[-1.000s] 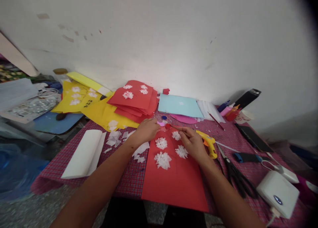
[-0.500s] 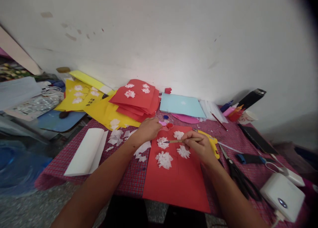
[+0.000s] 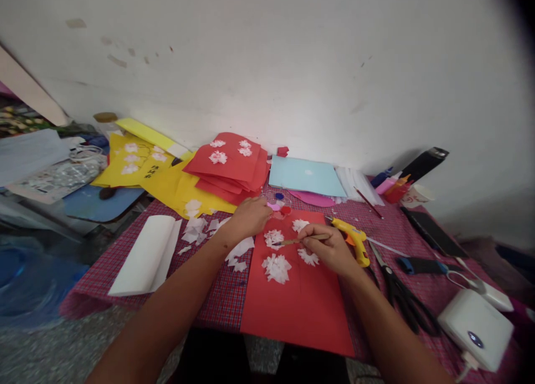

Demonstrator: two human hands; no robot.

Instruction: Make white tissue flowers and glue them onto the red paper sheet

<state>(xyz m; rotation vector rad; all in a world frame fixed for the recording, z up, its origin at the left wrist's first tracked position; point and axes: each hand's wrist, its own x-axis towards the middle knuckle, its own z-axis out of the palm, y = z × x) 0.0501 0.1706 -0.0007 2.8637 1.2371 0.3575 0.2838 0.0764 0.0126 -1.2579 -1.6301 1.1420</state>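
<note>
A red paper sheet (image 3: 298, 306) lies on the checked tablecloth in front of me, with several white paper flowers (image 3: 276, 268) stuck on its upper half. My right hand (image 3: 328, 249) pinches a thin paintbrush (image 3: 297, 241), its tip resting on the upper left flower (image 3: 272, 238). My left hand (image 3: 249, 217) rests closed on the sheet's top left corner, beside small paint pots (image 3: 281, 207); what it holds, if anything, is hidden.
A yellow glue gun (image 3: 354, 240), black scissors (image 3: 401, 295) and a white power bank (image 3: 476, 328) lie to the right. Stacks of red (image 3: 228, 164), yellow (image 3: 137, 161) and blue paper (image 3: 303, 176) sit by the wall. White paper scraps (image 3: 194, 231) and a folded white sheet (image 3: 146, 256) lie left.
My right hand drew back from the paint pots with the brush and brought its tip down onto the upper left white flower. My left hand stayed put.
</note>
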